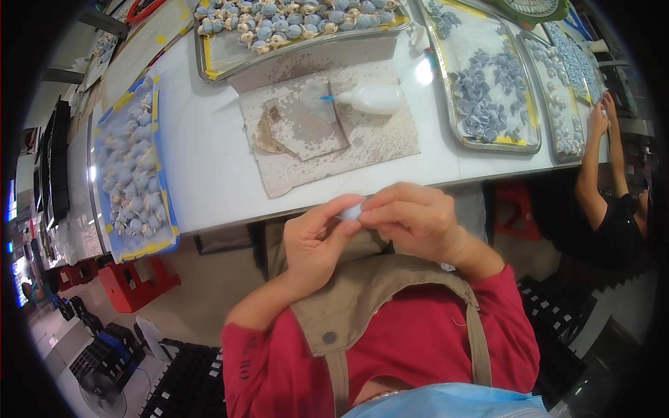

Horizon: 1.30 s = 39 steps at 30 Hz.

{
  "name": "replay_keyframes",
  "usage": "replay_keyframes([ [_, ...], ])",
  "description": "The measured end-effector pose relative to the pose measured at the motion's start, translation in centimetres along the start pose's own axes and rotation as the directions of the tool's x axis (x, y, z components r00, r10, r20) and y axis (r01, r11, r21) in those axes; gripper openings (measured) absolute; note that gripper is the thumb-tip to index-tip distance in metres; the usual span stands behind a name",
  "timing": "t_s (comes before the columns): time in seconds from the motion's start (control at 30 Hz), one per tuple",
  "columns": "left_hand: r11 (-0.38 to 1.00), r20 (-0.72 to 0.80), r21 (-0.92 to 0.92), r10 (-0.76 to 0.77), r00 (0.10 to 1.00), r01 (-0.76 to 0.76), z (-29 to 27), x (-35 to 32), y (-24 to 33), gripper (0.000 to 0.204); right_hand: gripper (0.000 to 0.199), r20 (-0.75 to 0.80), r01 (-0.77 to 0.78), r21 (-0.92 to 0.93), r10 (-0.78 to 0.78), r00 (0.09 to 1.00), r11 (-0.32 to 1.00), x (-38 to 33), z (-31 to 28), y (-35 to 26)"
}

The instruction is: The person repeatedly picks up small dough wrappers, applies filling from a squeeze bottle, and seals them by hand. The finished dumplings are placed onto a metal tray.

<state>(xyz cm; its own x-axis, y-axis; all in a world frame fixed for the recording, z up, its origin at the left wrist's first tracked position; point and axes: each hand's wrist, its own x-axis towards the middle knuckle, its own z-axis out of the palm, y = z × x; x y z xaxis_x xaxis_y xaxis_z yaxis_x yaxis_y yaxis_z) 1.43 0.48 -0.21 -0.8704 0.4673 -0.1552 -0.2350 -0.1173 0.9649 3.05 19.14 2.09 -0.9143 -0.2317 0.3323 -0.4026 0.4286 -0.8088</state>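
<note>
My left hand (pixel 315 240) and my right hand (pixel 411 216) meet just below the white table's front edge (pixel 223 209). Both pinch a small pale blue-white piece (pixel 352 211), which is mostly hidden by my fingers. On the table beyond them lies a worn grey-brown mat (pixel 369 143) with a small square board (pixel 306 129) on it. A white squeeze bottle with a blue tip (pixel 369 99) lies on its side on the mat.
Metal trays hold several small blue and cream pieces: one at the left (pixel 132 174), one at the back (pixel 293 24), two at the right (pixel 488 76). Another person's arm (pixel 592 167) reaches to the far right tray. Red stools (pixel 132 282) stand under the table.
</note>
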Motion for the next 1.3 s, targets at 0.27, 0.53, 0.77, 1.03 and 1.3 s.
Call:
replay_keyframes([
  [0.27,0.979,0.119,-0.102,0.191,0.974,-0.179,0.1,0.7,0.1,0.032,0.037,0.07,-0.228,0.604,0.235,0.97,0.764,0.4,0.7,0.9],
  [0.53,0.949,0.194,0.165,0.237,0.952,-0.27,-0.2,0.4,0.6,0.033,0.046,0.298,-0.338,0.639,0.183,0.937,0.691,-0.1,0.3,1.5],
  [0.77,0.921,0.245,0.178,0.299,0.922,-0.346,-0.4,0.4,0.7,0.028,0.044,0.261,-0.3,0.641,0.167,0.951,0.707,-0.4,0.5,1.4],
  [1.03,0.932,0.246,0.16,0.282,0.927,-0.326,-0.7,0.4,0.4,0.027,0.047,0.305,-0.377,0.626,0.23,0.924,0.683,-0.4,0.5,1.2],
  [1.3,0.973,0.215,-0.06,0.231,0.949,-0.223,-1.1,0.7,-0.9,0.031,0.041,0.29,-0.378,0.722,0.242,0.926,0.58,-0.3,1.1,1.2],
])
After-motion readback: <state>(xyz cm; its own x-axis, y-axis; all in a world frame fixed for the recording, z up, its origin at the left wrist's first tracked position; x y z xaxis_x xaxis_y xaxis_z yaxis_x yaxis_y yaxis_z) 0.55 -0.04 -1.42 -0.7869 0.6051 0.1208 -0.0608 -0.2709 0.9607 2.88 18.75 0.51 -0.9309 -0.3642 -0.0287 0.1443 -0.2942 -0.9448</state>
